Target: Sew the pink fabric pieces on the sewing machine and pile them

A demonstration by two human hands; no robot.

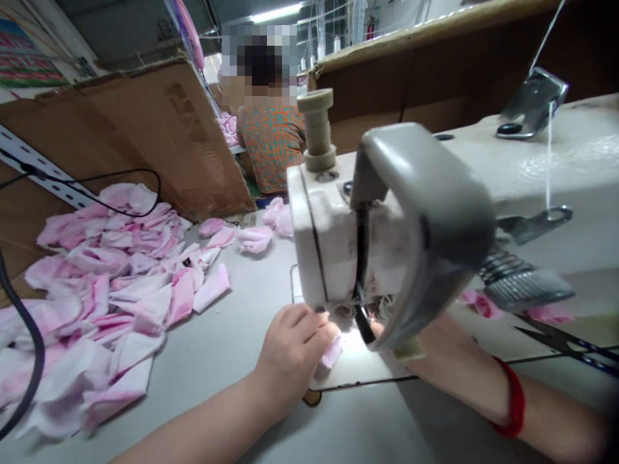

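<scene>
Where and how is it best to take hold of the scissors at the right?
Probably by the handle end, coming from the right: the scissors lie with parted, pointed blades toward the left, so this approach avoids the tips.

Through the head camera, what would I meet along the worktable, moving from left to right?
Heap of pink-and-white cloth → left hand → small pink cloth piece at its fingertips → right hand, partly hidden → red wristband → scissors.
</scene>
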